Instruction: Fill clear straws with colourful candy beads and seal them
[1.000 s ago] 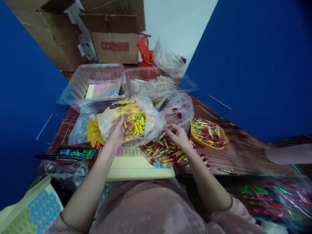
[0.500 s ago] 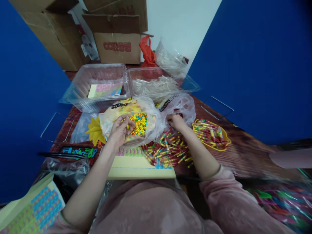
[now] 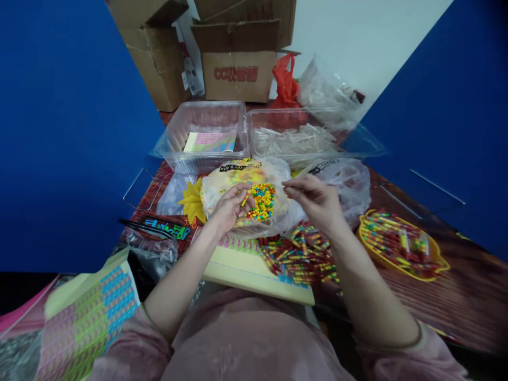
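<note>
My left hand (image 3: 232,207) is over the open plastic bag of small candy beads (image 3: 262,202), its fingers closed around a short clear tube with yellow beads (image 3: 245,200). Across from it, my right hand (image 3: 317,202) is raised at the bag's right side. Its thumb and fingertips pinch something small and dark red, mostly hidden. Behind that hand lies a second clear plastic bag (image 3: 349,185). Below the right hand spreads a pile of bead-filled tubes with red ends (image 3: 304,256), partly on a stack of printed sticker sheets (image 3: 238,267).
A yellow basket (image 3: 438,254) of filled tubes stands at the right. Behind the bags are two clear plastic bins, one with a printed sheet (image 3: 210,142), one with empty tubes (image 3: 291,140). Cardboard boxes (image 3: 238,79) and a red bag (image 3: 286,82) stand at the back. Blue panels flank the table.
My right hand has come out of the right-hand bag and moved left toward my left hand, pinching something small. The left hand stays over the beads. The view has swung left.
</note>
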`<state>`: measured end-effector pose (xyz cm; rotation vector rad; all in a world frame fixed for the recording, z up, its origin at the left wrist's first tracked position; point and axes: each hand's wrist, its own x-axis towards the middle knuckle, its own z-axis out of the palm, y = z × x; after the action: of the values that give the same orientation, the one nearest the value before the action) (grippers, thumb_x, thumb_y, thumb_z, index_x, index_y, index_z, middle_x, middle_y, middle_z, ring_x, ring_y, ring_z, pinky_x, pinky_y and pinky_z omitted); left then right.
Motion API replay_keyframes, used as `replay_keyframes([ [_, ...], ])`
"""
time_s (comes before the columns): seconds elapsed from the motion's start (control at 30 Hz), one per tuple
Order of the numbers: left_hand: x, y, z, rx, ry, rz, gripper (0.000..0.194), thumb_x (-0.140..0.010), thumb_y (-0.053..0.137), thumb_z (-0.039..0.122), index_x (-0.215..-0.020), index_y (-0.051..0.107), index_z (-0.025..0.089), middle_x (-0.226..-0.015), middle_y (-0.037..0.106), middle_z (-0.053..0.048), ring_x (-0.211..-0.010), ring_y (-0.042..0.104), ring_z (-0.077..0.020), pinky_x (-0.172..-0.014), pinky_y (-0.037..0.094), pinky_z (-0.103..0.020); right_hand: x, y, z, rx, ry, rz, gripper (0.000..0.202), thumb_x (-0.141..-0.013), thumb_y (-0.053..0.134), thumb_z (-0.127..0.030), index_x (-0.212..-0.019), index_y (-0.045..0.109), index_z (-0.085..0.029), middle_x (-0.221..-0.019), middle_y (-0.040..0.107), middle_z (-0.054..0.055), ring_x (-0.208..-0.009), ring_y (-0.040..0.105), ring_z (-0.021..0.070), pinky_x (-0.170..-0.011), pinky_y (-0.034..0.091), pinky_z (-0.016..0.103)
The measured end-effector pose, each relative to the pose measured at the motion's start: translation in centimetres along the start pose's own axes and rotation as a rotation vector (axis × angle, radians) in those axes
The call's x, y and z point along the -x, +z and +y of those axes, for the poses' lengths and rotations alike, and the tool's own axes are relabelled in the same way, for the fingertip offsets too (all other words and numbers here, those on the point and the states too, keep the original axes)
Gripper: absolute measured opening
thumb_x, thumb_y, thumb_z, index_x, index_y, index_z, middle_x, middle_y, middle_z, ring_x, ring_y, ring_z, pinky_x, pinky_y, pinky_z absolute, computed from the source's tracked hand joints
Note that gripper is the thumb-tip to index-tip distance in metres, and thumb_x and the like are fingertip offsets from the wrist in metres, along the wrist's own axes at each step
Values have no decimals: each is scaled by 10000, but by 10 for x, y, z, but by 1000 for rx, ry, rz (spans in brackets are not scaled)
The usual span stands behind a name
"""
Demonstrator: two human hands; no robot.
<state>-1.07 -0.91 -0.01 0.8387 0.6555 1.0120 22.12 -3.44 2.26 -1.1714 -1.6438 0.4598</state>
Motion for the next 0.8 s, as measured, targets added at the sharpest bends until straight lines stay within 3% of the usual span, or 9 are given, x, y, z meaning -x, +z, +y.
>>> replay_keyframes([
  [0.1,0,2,1,-4,-9,31,324,-729,814,333,-885,595,153,-650,638,-22,-494,494,-75,-454,287,-184,-8,34,-17,-52,-15,-114,226,-893,650,-389,-982,780,-226,-863,679,61,-838,629,204,-754,507,339],
  [0.23,-2,2,0,-22,13,67,373,-660,866,356,-802,601,135,-616,619,-9,-475,468,-55,-434,273,-172,-11,52,-13,146,-9,-237,243,-921,581,-289,-1010,781,-183,-830,649,69,-766,596,192,-703,462,319],
  [0.37,-4,2,-4,-59,64,122,426,-598,897,399,-790,635,123,-589,603,8,-456,435,-38,-420,247,-169,-8,56,-7,227,-18,-305,254,-925,557,-224,-1030,779,-165,-861,675,82,-782,598,197,-722,441,311],
  [0.6,-4,5,-10,-194,137,192,438,-583,879,453,-790,656,138,-600,583,26,-465,426,-45,-429,244,-195,-3,56,-5,194,-20,-299,232,-931,577,-214,-1025,786,-174,-858,693,70,-781,596,182,-717,425,284],
  [0.8,-4,4,-15,-389,277,223,338,-670,818,435,-787,689,146,-620,573,29,-528,436,-68,-513,326,-210,-2,56,-1,183,-24,-283,214,-921,598,-202,-1022,787,-197,-844,706,60,-765,601,182,-696,422,280],
])
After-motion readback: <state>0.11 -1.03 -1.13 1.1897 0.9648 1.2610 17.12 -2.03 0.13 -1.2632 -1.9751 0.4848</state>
